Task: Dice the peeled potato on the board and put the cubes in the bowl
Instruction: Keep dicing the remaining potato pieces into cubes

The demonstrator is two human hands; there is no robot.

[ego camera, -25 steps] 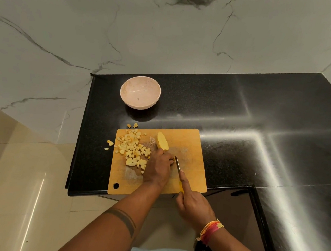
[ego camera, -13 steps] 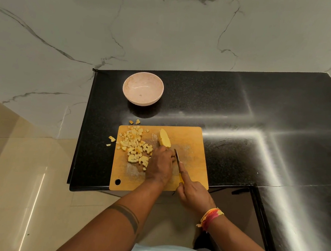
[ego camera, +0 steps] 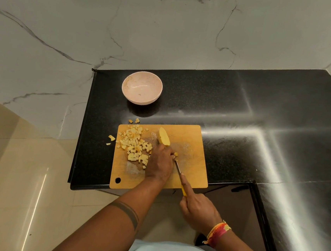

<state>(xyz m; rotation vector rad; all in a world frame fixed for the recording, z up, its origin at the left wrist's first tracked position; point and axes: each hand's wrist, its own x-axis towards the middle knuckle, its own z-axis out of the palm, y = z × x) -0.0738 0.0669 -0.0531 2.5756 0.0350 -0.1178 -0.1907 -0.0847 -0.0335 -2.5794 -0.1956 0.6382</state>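
**On the board, dicing under way**

On the cutting board [ego camera: 189, 143], the left hand [ego camera: 160, 163] curls over a potato piece, while the right hand [ego camera: 197, 209] grips the knife [ego camera: 178, 169] beside it. A potato half [ego camera: 164, 136] lies beyond; cubes [ego camera: 136, 146] are heaped left. Next likely: more cuts, fingertips clear. The bowl [ego camera: 142, 87] behind the board holds no cubes.

Pretty dim, warm indoor light overall. The black countertop [ego camera: 243, 104] throws back strong glare: two bright streaks cross just right of the cutting board [ego camera: 188, 168], one running sideways, one toward the near edge. The bowl [ego camera: 142, 87] behind the board drops a soft shadow toward it. There's another pale reflected streak on the floor tiles [ego camera: 12, 191] left of the board. Wide-angle bending curves the counter edges, and everything looks a bit soft and grainy.
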